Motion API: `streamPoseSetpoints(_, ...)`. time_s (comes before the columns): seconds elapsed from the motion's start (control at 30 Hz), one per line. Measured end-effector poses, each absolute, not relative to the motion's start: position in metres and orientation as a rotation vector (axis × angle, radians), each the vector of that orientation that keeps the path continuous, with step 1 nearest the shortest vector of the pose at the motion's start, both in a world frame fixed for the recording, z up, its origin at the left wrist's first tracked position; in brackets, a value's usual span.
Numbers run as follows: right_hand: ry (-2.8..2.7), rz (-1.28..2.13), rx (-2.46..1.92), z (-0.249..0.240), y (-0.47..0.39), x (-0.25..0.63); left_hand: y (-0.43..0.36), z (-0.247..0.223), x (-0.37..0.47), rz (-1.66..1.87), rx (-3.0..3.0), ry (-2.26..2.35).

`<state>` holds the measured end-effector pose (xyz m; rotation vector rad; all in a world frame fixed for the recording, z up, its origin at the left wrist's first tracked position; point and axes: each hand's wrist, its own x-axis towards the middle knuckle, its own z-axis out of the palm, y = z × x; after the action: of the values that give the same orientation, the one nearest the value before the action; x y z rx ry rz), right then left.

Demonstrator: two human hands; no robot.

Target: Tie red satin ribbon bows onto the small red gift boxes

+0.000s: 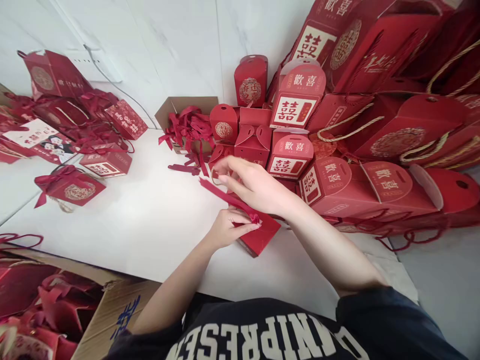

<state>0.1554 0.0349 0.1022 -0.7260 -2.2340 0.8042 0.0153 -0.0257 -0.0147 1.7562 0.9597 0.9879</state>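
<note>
A red gift box (262,232) lies on the white table (146,220) in front of me. My left hand (232,227) rests at its near left side, fingertips and thumb pinching a dark red satin ribbon (243,207) at a gathered knot on top of the box. From that knot the ribbon runs up and to the left, its loose end in the air. Over the box reaches my right hand (251,184), its fingers curled. A thin loop of tan twine shows at its fingertips; whether they grip it is unclear.
An open cardboard box (165,111) holds bundled ribbons (191,125). Red gift boxes (292,105) are stacked at the right. Beribboned boxes (80,185) sit at the left. A carton (112,310) of red packaging stands at lower left. A cable (120,87) hangs along the wall.
</note>
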Motion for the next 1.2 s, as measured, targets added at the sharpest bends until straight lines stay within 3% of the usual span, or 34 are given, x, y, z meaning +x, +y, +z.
streamPoseSetpoints(0.17, -2.386, 0.743, -1.137, 0.07, 0.01, 0.207, -0.023, -0.017, 0.014, 1.005, 1.786, 0.915)
streamPoseSetpoints(0.4, -2.142, 1.076, -1.013, 0.019, -0.014, 0.233, -0.022, -0.014, 0.014, 0.994, 1.831, 0.881)
streamPoseSetpoints(0.77, -2.015, 1.113, -1.049, 0.02, -0.006, 0.204, -0.024, -0.014, 0.014, 1.044, 1.859, 0.947)
streamPoseSetpoints(1.0, -1.331, 1.597, -0.963, 0.01, -0.003, 0.206, -0.024, -0.015, 0.013, 0.993, 1.861, 0.95)
streamPoseSetpoints(1.2, -0.943, 1.523, -0.926, 0.028, -0.001, 0.22, -0.024, -0.015, 0.015, 0.991, 1.815, 0.956)
